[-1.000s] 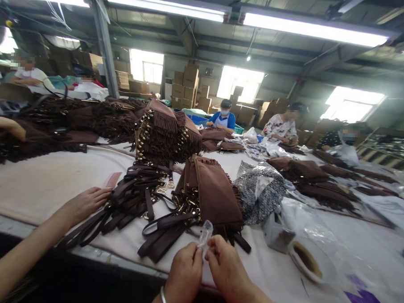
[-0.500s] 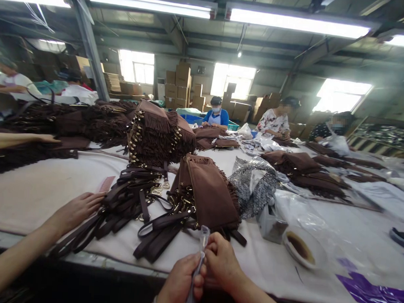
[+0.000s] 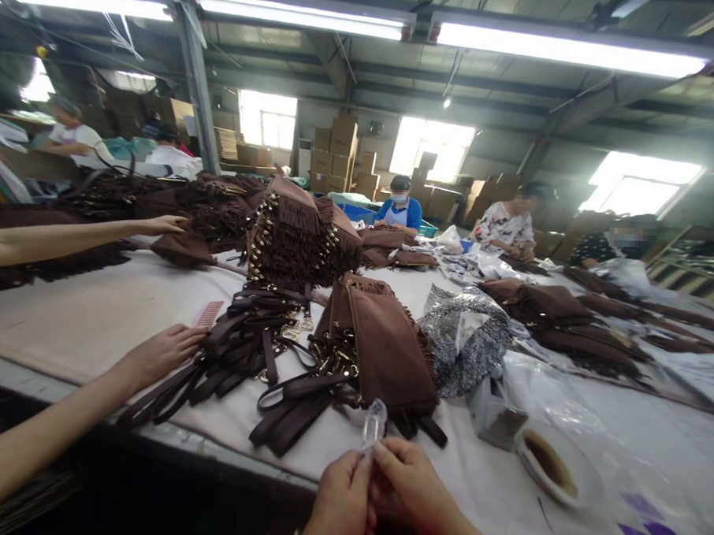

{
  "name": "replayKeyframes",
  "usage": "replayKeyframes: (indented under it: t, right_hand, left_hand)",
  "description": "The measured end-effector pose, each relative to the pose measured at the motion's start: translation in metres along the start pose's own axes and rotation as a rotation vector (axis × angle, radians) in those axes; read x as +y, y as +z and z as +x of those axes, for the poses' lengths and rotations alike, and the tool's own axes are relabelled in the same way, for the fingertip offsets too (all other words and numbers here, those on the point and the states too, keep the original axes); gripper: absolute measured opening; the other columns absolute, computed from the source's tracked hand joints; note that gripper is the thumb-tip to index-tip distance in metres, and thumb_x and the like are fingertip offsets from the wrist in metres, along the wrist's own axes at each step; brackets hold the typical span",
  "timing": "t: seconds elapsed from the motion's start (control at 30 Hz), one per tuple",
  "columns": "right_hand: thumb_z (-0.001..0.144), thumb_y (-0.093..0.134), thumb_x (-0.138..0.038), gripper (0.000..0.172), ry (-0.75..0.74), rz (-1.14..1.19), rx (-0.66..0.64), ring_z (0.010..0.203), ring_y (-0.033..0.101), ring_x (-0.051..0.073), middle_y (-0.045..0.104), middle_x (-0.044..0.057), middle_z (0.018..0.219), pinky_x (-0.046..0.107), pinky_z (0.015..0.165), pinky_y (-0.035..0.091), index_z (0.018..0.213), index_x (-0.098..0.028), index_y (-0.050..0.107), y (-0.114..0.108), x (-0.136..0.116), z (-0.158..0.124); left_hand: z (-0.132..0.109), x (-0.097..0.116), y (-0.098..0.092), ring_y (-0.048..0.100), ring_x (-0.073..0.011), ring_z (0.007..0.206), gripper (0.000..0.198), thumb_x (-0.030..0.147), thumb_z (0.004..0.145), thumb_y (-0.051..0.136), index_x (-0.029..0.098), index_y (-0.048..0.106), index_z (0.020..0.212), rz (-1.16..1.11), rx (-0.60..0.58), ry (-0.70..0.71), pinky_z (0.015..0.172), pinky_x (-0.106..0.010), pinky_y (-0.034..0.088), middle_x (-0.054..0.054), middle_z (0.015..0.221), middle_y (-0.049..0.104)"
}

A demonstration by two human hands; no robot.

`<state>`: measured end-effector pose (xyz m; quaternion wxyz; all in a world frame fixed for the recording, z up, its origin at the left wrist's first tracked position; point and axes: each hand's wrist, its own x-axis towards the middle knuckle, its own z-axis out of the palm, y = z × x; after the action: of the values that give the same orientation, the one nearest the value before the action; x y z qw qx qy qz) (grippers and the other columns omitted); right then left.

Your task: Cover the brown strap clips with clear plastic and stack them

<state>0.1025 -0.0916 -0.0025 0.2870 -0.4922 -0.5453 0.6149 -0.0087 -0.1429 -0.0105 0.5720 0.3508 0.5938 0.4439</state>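
Note:
My left hand (image 3: 342,499) is closed at the table's near edge, gripping a small piece wrapped in clear plastic (image 3: 374,426). What lies inside the wrap is too blurred to name; a pale loop shows through. Fingers of my right hand (image 3: 415,487) pinch the same wrapped piece from the right, touching my left hand. Just beyond stands a stack of brown fringed bags (image 3: 392,352) with gold zippers. Dark brown straps with gold clasps (image 3: 295,411) spill out to its left.
A co-worker's hand (image 3: 167,350) rests at a strap pile (image 3: 229,345); their other hand (image 3: 161,226) is at a brown bag (image 3: 183,248). To the right are a speckled plastic bundle (image 3: 464,335), a grey box (image 3: 496,411) and a bowl of brown liquid (image 3: 553,465).
The view has swung left. My right hand has shifted to a pinch beside my left on the wrapped piece. The co-worker's far hand has drawn a brown bag towards the middle.

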Motion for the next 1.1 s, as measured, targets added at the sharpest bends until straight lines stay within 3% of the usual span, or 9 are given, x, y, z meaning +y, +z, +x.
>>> replayKeyframes:
  t: [0.07,0.17,0.27,0.37,0.43,0.53,0.7,0.87,1.1]
  right_hand:
    - [0.072,0.067,-0.048,0.035,0.065,0.191,-0.067,0.044,0.049,0.010,0.057,-0.002,0.053,0.022,0.045,0.033,0.071,-0.013,0.061,0.001,0.001,-0.005]
    - [0.061,0.080,-0.040,0.034,0.106,0.394,-0.006,0.050,0.052,0.010,0.059,-0.002,0.056,0.021,0.049,0.037,0.070,-0.013,0.062,0.001,0.001,-0.009]
    - [0.063,0.081,-0.036,0.031,0.135,0.524,-0.041,0.058,0.059,0.013,0.065,0.002,0.064,0.024,0.058,0.044,0.073,-0.013,0.063,0.000,-0.002,-0.011]
    - [0.067,0.079,-0.035,0.030,0.169,0.611,-0.112,0.064,0.064,0.016,0.068,0.004,0.073,0.028,0.062,0.048,0.081,-0.014,0.064,0.001,-0.003,-0.013]
    - [0.069,0.078,-0.035,0.028,0.176,0.641,-0.141,0.063,0.064,0.015,0.068,0.004,0.073,0.029,0.063,0.050,0.083,-0.014,0.064,0.003,-0.003,-0.013]
    - [0.070,0.078,-0.033,0.027,0.166,0.641,-0.169,0.061,0.063,0.013,0.067,0.003,0.071,0.029,0.065,0.051,0.082,-0.014,0.064,0.003,-0.002,-0.013]
    - [0.067,0.079,-0.041,0.034,0.170,0.509,-0.078,0.053,0.056,0.011,0.062,0.000,0.061,0.024,0.054,0.046,0.073,-0.014,0.060,0.005,0.000,-0.015]
    - [0.065,0.074,-0.047,0.038,0.178,0.253,0.058,0.042,0.041,0.007,0.048,-0.006,0.049,0.020,0.043,0.029,0.064,-0.015,0.053,0.007,-0.002,-0.013]
    - [0.077,0.054,-0.026,0.022,-0.096,-0.460,0.220,0.061,0.055,0.017,0.061,0.002,0.059,0.026,0.056,0.035,0.058,-0.016,0.058,0.008,-0.006,-0.010]
  left_hand:
    - [0.000,0.000,-0.004,0.049,-0.0129,0.044,0.036,0.051,0.085,0.043,0.019,0.055,0.073,0.118,-0.010,0.131,0.042,-0.024,0.035,0.002,0.053,0.054]
    - [0.003,0.006,-0.015,0.057,-0.0162,0.063,0.028,0.039,0.083,0.051,0.018,0.058,0.067,0.230,-0.020,0.276,0.054,-0.026,0.040,-0.004,0.065,0.062]
    - [0.008,0.015,-0.025,0.048,-0.0123,0.051,0.028,0.043,0.078,0.056,0.018,0.056,0.066,0.023,-0.007,0.043,0.048,-0.024,0.036,0.003,0.054,0.050]
    - [0.012,0.022,-0.028,0.036,-0.0070,0.042,0.031,0.047,0.074,0.062,0.017,0.059,0.076,-0.235,-0.117,-0.171,0.043,-0.020,0.029,0.008,0.050,0.041]
    - [0.014,0.023,-0.027,0.036,-0.0060,0.042,0.033,0.047,0.069,0.068,0.015,0.060,0.076,-0.322,-0.177,-0.195,0.043,-0.019,0.029,0.008,0.051,0.042]
    - [0.014,0.021,-0.022,0.039,-0.0067,0.043,0.034,0.043,0.061,0.076,0.015,0.059,0.070,-0.402,-0.111,-0.180,0.044,-0.020,0.030,0.008,0.049,0.044]
    - [0.011,0.019,-0.019,0.045,-0.0092,0.046,0.030,0.040,0.063,0.074,0.015,0.059,0.067,-0.365,0.023,-0.107,0.046,-0.022,0.034,0.004,0.053,0.052]
    - [0.007,0.021,-0.020,0.054,-0.0153,0.058,0.019,0.033,0.072,0.063,0.016,0.060,0.064,0.001,0.133,0.069,0.053,-0.026,0.041,-0.001,0.060,0.060]
    - [0.007,0.017,-0.019,0.058,-0.0193,0.072,0.021,0.017,0.084,0.043,0.020,0.056,0.068,0.657,0.188,0.522,0.065,-0.030,0.042,-0.006,0.074,0.062]
